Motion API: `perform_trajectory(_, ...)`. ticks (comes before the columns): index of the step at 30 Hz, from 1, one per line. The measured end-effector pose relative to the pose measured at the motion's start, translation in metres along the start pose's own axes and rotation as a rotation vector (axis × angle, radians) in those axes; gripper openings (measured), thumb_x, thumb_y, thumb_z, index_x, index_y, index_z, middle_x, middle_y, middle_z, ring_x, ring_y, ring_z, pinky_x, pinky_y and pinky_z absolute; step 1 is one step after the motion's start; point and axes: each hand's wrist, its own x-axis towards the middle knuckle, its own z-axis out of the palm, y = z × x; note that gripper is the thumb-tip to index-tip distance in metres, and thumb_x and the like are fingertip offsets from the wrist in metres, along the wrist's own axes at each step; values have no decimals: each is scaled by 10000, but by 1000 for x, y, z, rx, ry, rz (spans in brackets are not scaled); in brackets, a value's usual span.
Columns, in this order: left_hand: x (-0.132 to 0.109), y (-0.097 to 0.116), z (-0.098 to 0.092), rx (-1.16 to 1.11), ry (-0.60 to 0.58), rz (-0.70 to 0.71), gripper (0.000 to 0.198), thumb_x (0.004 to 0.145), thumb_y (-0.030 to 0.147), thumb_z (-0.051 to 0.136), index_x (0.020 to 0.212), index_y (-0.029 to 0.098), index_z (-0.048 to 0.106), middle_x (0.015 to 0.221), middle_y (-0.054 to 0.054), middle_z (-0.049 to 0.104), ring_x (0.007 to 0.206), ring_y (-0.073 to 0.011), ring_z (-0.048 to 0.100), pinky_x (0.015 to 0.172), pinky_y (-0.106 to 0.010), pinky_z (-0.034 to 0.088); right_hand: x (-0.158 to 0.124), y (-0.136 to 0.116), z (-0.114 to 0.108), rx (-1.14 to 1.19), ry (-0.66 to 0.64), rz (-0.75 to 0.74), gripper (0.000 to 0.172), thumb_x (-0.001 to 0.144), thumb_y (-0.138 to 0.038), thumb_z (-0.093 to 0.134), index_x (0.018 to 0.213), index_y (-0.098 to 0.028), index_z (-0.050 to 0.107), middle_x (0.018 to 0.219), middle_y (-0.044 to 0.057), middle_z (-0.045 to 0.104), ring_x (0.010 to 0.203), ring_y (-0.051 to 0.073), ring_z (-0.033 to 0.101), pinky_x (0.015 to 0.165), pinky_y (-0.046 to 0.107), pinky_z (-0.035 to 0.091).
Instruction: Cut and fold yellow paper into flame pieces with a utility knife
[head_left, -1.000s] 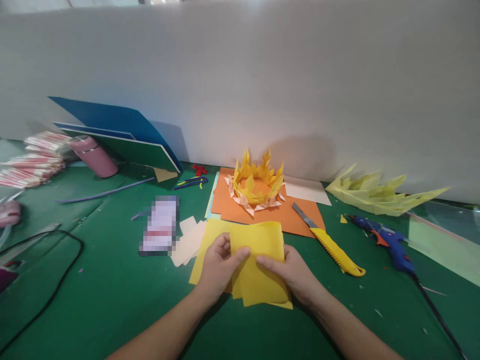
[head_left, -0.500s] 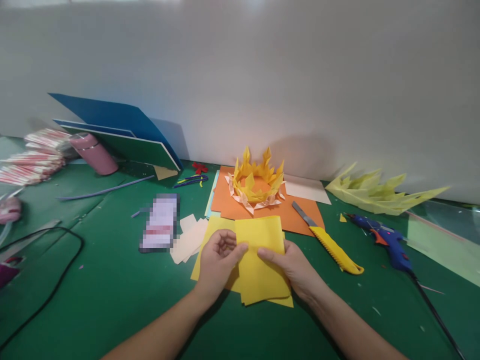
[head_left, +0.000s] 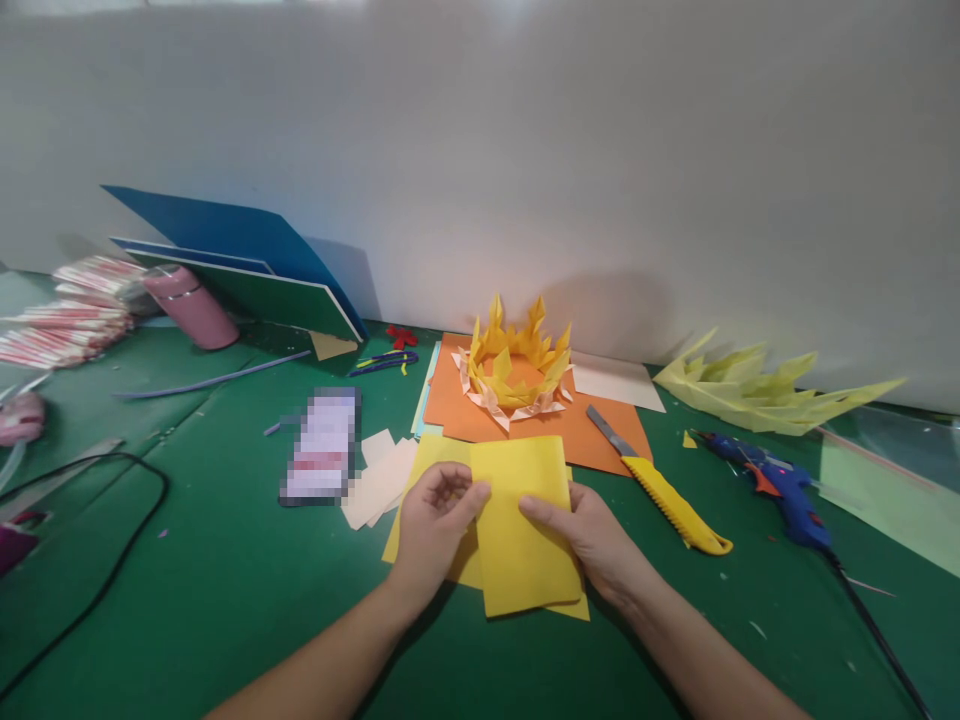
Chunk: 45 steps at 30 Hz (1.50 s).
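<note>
My left hand [head_left: 435, 530] and my right hand [head_left: 589, 535] both pinch a folded yellow paper sheet [head_left: 521, 525] by its side edges, just above the green mat. More yellow sheets [head_left: 424, 470] lie flat under it. Beyond them a folded yellow paper crown with a pink-white rim [head_left: 514, 365] rests on an orange sheet [head_left: 592, 435].
A yellow utility knife [head_left: 664, 495] lies right of my hands, a blue glue gun [head_left: 776, 485] with its cable further right. Pale yellow folded shapes [head_left: 765, 390] sit by the wall. A phone [head_left: 322, 455], cream paper scraps [head_left: 379, 480], pink bottle [head_left: 191, 305], leaning boards [head_left: 247, 260] and black cable [head_left: 112, 570] are at left.
The top yellow sheet has been pressed flatter and squared up between my hands. My hands stayed in about the same place.
</note>
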Motion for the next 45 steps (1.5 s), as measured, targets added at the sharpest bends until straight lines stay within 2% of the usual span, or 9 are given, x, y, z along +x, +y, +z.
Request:
perform_trajectory(4, 1, -5, -1, -37, 21, 88, 283, 591, 288, 777, 765, 185, 579, 704, 21, 569, 668, -117, 573, 627, -224, 497, 1, 0, 1, 1, 8, -4, 454, 538, -399, 862, 883, -151, 704, 826, 90, 758, 720, 262, 717, 716, 376, 575)
perform_trajectory(9, -1, -9, -4, 12, 7, 188, 169, 674, 260, 720, 693, 185, 569, 836, -23, 606, 845, -156, 606, 706, -240, 504, 0, 2, 2, -25, 31, -12, 486, 526, -426, 859, 892, -145, 706, 821, 99, 757, 745, 284, 717, 716, 388, 573)
perform_trajectory(14, -2, -7, -5, 103, -28, 262, 57, 726, 245, 675, 715, 194, 652, 814, -34, 637, 828, -171, 606, 735, -275, 508, -1, 1, 2, -29, 42, -8, 502, 503, -435, 865, 883, -148, 705, 813, 101, 756, 738, 295, 717, 708, 398, 573)
perform_trajectory(19, -1, -6, -6, 158, -18, 278, 63, 727, 248, 680, 771, 217, 714, 869, -44, 665, 848, -180, 609, 795, -308, 507, 0, 1, 2, -26, 46, -6, 492, 513, -420, 865, 894, -155, 703, 819, 95, 757, 749, 289, 718, 714, 389, 577)
perform_trajectory(21, -1, -6, -5, 152, -16, 261, 85, 720, 253, 682, 787, 220, 722, 886, -45, 659, 826, -170, 603, 771, -299, 514, 0, 2, 2, -22, 42, -7, 494, 519, -419, 863, 902, -152, 702, 831, 100, 757, 767, 295, 717, 715, 390, 577)
perform_trajectory(26, -2, -7, -3, 89, -71, 197, 240, 638, 233, 724, 876, 209, 706, 988, -56, 607, 675, -108, 530, 578, -221, 494, 2, 5, 0, -17, 49, -14, 521, 524, -444, 856, 922, -149, 696, 867, 110, 756, 777, 305, 716, 697, 398, 581)
perform_trajectory(29, -3, -6, -2, 95, -95, 155, 299, 619, 197, 719, 916, 208, 692, 1058, -68, 577, 712, -106, 525, 564, -195, 476, 2, 4, 1, 0, 53, -15, 517, 528, -444, 856, 921, -151, 692, 878, 107, 756, 754, 293, 718, 691, 390, 582)
perform_trajectory(35, -6, 1, 0, 103, -96, 123, 315, 599, 175, 705, 911, 211, 689, 1070, -72, 563, 758, -123, 521, 542, -180, 451, 0, 2, 4, 16, 42, -17, 509, 540, -428, 855, 930, -149, 687, 882, 100, 757, 745, 275, 719, 692, 368, 582)
perform_trajectory(45, -6, 2, 0, 118, -161, 96, 390, 594, 172, 700, 978, 222, 659, 1156, -79, 523, 685, -98, 474, 494, -180, 408, 0, 1, 4, 6, 74, -20, 522, 510, -448, 861, 910, -161, 689, 871, 100, 757, 739, 289, 718, 686, 388, 586)
